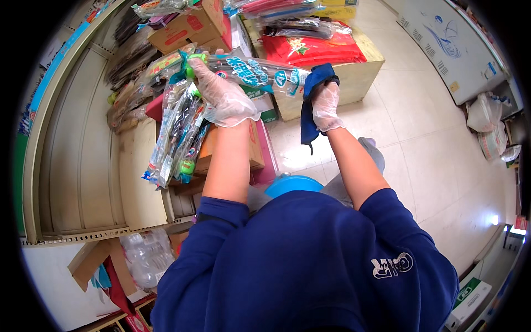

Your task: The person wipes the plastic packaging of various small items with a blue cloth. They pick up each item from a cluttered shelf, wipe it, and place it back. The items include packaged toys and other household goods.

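My left hand [224,91], in a clear plastic glove, holds one end of a long plastic-wrapped package [265,74] with teal printing and a green part at that end. The package lies sideways across the top middle. At its other end is my right hand [325,106], gloved too and closed around a dark blue cloth [309,120], which touches the wrapper and hangs down. Several similar wrapped packages [178,128] lie in a pile just left of my left forearm.
Cardboard boxes [186,29] and more bagged goods stand beyond the pile. A red packet [311,47] rests on a pale wooden box [332,83]. Metal shelving [79,174] lines the left, a white chest freezer [448,45] the upper right. A blue stool [292,184] is close to my body.
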`<state>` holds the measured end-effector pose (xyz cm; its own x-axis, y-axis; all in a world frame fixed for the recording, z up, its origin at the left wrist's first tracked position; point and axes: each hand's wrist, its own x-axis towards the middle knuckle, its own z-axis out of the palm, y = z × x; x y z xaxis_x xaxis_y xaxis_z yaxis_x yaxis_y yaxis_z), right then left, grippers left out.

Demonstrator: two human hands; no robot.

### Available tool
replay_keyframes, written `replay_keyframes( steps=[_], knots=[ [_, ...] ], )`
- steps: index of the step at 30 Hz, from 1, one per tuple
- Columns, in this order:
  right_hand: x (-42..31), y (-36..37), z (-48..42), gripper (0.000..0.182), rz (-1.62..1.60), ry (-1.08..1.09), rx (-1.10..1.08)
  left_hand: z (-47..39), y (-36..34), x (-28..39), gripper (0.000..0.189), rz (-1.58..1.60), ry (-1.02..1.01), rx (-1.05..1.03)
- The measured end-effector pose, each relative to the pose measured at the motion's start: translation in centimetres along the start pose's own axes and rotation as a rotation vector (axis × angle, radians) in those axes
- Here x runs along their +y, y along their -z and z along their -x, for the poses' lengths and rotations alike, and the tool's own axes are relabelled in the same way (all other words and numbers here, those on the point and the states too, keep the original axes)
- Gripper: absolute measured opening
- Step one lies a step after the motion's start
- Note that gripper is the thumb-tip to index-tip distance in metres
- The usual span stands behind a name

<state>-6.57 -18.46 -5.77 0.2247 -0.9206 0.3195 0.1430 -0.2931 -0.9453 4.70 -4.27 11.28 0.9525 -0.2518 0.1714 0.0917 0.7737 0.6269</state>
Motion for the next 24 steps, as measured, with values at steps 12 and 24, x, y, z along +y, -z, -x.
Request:
replay_keyframes(
  steps=[12, 24],
  knots=[
    [0.9, 0.0, -0.8, 0.013, -0.828, -0.34, -0.107, 3.0, -2.4, 0.2, 0.051, -0.063, -0.16, -0.122],
    [4.8, 8.0, -1.1, 0.022, -0.207, -0.225, -0.102, -4.0, 0.0, 4.5, 0.047, -0.002, -0.008, -0.179]
  ],
)
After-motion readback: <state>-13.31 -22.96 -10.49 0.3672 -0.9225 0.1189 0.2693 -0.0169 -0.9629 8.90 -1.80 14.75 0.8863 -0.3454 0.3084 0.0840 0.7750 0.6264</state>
